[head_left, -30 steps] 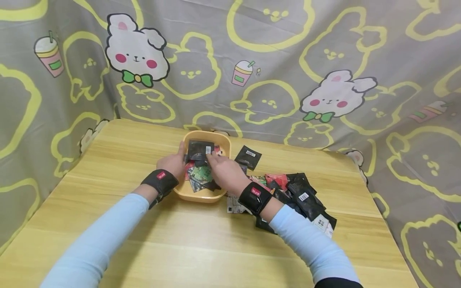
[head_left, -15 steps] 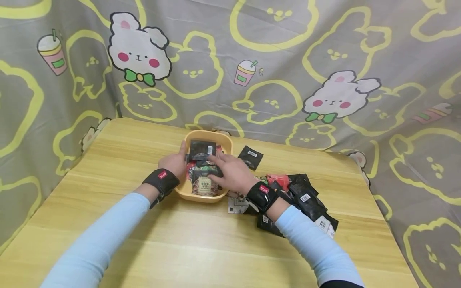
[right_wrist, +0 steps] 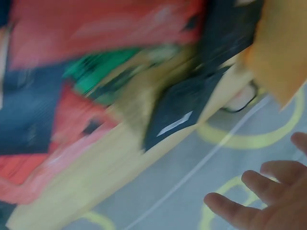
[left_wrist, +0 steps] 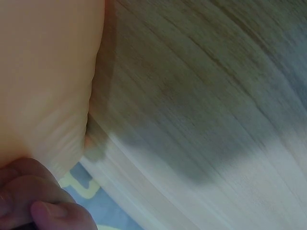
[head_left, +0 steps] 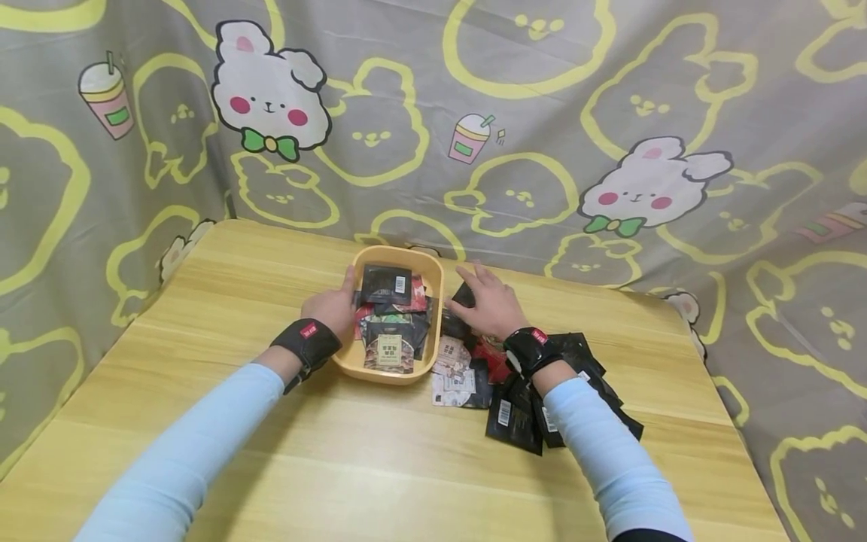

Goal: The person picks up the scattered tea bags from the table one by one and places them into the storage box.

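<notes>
A yellow plastic bin (head_left: 386,378) with several flat sachets inside stands near the back of the table. My left hand (head_left: 328,310) holds the bin's left rim, its index finger pointing forward; in the left wrist view its bent fingers (left_wrist: 38,196) are against the bin wall. My right hand (head_left: 496,307) is right of the bin with fingers spread, overlapping a black sachet (head_left: 463,296) in the head view. The right wrist view has that hand empty, apart from the black sachet with a white label (right_wrist: 175,110). Uppermost in the bin are a black sachet (head_left: 386,284) and a brown printed one (head_left: 389,348).
A loose pile of black sachets (head_left: 515,421), with red and pale printed ones (head_left: 455,384) among it, lies right of the bin, partly under the right forearm. A grey patterned curtain (head_left: 406,113) hangs behind the wooden table (head_left: 325,459).
My right hand has left a brown printed sachet in the bin and moved right, out over the black sachet beside it. The left hand stays at the bin's rim.
</notes>
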Available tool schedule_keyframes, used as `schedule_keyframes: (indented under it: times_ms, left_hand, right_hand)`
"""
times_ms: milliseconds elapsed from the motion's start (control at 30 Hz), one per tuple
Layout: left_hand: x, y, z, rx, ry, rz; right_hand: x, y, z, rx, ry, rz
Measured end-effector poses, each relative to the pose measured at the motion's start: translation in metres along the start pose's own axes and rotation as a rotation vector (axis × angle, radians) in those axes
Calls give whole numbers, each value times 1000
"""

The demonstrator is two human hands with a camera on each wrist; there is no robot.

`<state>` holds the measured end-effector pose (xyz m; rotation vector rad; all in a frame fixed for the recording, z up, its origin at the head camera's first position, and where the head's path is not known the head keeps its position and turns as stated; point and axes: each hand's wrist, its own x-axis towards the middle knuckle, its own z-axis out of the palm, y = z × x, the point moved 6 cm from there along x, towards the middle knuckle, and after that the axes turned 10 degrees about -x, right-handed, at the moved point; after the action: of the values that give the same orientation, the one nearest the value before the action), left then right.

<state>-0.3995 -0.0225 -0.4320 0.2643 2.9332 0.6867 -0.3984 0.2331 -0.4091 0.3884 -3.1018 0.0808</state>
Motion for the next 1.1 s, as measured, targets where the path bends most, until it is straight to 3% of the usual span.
schedule_keyframes:
  times_ms: [233, 367, 467, 733, 900, 1100]
  left_hand:
    - [1, -2, 1, -8, 20, 2]
    - [-2, -2, 3, 6, 11, -6]
    - [-5, -2, 4, 15, -2, -12]
    - [-7, -4, 1, 12, 18, -10]
    - [-6, -5, -1, 11, 17, -27]
    - [-3, 0, 0, -1, 9, -30]
  right_hand:
    - [1, 33, 26, 50, -180, -14]
    - [0, 40, 45, 64, -288, -44]
    - [0, 43, 53, 44, -318, -65]
    - [8, 39, 50, -47, -240, -28]
    - [8, 38, 47, -115, -148, -25]
    - [-2, 43, 23, -93, -25, 1]
